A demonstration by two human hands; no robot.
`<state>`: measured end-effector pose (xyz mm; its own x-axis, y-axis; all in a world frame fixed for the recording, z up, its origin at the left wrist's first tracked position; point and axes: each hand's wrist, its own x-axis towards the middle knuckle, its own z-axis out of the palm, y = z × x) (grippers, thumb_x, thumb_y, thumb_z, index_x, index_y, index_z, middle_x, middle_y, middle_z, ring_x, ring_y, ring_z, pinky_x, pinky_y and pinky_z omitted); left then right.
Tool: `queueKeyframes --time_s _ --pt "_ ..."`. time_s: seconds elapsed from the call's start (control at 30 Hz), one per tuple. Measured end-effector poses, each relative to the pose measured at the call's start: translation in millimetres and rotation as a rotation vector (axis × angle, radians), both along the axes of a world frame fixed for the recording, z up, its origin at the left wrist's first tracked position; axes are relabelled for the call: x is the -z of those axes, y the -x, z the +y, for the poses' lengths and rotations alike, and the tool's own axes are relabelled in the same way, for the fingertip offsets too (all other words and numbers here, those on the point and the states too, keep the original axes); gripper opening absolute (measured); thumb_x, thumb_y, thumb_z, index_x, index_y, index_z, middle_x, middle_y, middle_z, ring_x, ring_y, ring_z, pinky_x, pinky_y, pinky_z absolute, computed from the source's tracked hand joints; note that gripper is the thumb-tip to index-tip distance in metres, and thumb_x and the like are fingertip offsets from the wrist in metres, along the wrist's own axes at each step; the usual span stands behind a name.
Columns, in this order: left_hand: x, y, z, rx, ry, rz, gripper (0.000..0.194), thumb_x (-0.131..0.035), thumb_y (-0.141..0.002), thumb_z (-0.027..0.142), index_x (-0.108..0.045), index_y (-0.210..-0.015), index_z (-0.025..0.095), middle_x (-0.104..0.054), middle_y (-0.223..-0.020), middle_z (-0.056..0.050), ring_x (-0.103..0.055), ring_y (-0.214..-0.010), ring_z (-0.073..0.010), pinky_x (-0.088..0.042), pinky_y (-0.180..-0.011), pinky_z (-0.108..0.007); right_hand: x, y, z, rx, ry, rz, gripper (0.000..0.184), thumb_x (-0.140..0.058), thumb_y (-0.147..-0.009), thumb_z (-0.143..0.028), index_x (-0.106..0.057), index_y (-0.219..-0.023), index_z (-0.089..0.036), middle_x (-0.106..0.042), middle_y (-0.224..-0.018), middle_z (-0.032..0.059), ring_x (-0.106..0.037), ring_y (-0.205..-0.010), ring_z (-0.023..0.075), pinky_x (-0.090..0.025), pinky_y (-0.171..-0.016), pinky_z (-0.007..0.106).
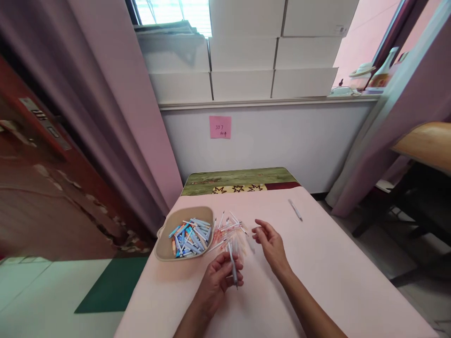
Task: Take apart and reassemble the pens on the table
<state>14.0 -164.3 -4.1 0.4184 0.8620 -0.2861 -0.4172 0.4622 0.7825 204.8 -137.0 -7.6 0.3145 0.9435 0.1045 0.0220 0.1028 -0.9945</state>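
Over the pink worktop, your left grip is pinching a pen; your right grip is hovering, loosely parted, empty.

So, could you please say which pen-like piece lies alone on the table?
The rightmost pen, pale and slim, beyond the right hand; the others lie in or near the basket, or in the left hand.

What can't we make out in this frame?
All head view:
- Beige plastic basin: floor hidden under blue, grey and orange pen barrels.
- Thin white dark-tipped sticks: too small, overlapping to count.
- Slim grey pen in left hand: any markings too small.
- Bare right forearm: cut off by bottom edge.
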Motion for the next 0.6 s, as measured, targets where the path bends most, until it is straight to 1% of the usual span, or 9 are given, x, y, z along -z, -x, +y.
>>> queueKeyframes --time_s 0.07,0.13,0.2,0.27,0.37,0.43,0.53,0.6 --pt "18.3 8.2 -4.2 -0.006 0.071 -0.077 0.025 -0.073 -0.073 0.024 -0.065 -0.094 0.015 -0.068 -0.078 -0.006 -0.062 -0.061 -0.0142 -0.052 -0.063 -0.031 24.1 -8.6 1.1 0.102 0.092 -0.06 0.043 -0.054 -0.082 -0.051 -0.064 -0.104 -0.015 -0.068 -0.083 0.0072 -0.064 -0.069 0.0185 -0.052 -0.063 0.029" --pt "31.7 14.9 -6.5 -0.022 0.112 -0.143 0.025 -0.076 -0.07 0.021 -0.066 -0.092 0.014 -0.067 -0.074 -0.004 -0.061 -0.06 -0.0124 -0.052 -0.062 -0.029 43.1 -12.2 -0.7 0.134 0.136 -0.11 0.038 -0.055 -0.08 -0.05 -0.066 -0.091 -0.016 -0.067 -0.075 0.0054 -0.062 -0.063 0.0181 -0.049 -0.056 0.027" --pt "40.0 19.5 -6.7 -0.037 0.119 -0.194 0.025 -0.078 -0.068 0.019 -0.067 -0.09 0.014 -0.066 -0.072 -0.003 -0.06 -0.059 -0.0114 -0.051 -0.06 -0.026 54.9 -10.3 -4.0 0.147 0.135 -0.191 0.032 -0.056 -0.079 -0.048 -0.066 -0.081 -0.018 -0.066 -0.068 0.0033 -0.059 -0.059 0.0172 -0.046 -0.055 0.027" --pt "44.2 22.1 -5.6 -0.061 0.123 -0.238 0.025 -0.078 -0.067 0.018 -0.067 -0.089 0.014 -0.066 -0.072 -0.003 -0.061 -0.059 -0.0114 -0.051 -0.059 -0.025 60.2 -5.3 -6.9 0.162 0.116 -0.312 0.028 -0.055 -0.08 -0.044 -0.066 -0.077 -0.019 -0.065 -0.064 0.0019 -0.057 -0.058 0.0168 -0.044 -0.057 0.027" --pt "45.4 23.6 -3.4 -0.12 0.169 -0.299 0.023 -0.076 -0.069 0.017 -0.067 -0.09 0.017 -0.067 -0.076 -0.003 -0.062 -0.065 -0.0118 -0.052 -0.063 -0.025 61.7 2.2 -8.6 0.166 0.1 -0.509 0.024 -0.056 -0.079 -0.041 -0.068 -0.084 -0.021 -0.065 -0.068 0.0011 -0.057 -0.06 0.0169 -0.043 -0.06 0.028" --pt "43.2 23.3 -1.7 -0.141 0.192 -0.319 0.021 -0.075 -0.07 0.017 -0.067 -0.09 0.018 -0.067 -0.079 -0.002 -0.062 -0.065 -0.0115 -0.052 -0.061 -0.024 61.9 5.8 -8.4 0.156 0.106 -0.632 0.024 -0.059 -0.077 -0.04 -0.068 -0.091 -0.022 -0.064 -0.074 0.0012 -0.058 -0.064 0.0172 -0.043 -0.063 0.028" --pt "35.9 20.3 4.0 -0.11 0.184 -0.312 0.021 -0.074 -0.072 0.019 -0.067 -0.092 0.018 -0.067 -0.08 -0.003 -0.06 -0.062 -0.0107 -0.048 -0.053 -0.021 62.6 9.4 -7.9 0.149 0.125 -0.764 0.022 -0.059 -0.078 -0.037 -0.068 -0.094 -0.024 -0.064 -0.081 0.002 -0.06 -0.069 0.0176 -0.042 -0.065 0.029" --pt "30.7 16.9 10.9 -0.08 0.156 -0.323 0.021 -0.074 -0.073 0.022 -0.066 -0.092 0.017 -0.067 -0.078 -0.003 -0.06 -0.061 -0.0108 -0.048 -0.054 -0.022 62.6 10.9 -7.9 0.149 0.129 -0.787 0.02 -0.058 -0.079 -0.035 -0.068 -0.093 -0.024 -0.064 -0.083 0.0024 -0.06 -0.071 0.0176 -0.042 -0.065 0.028"
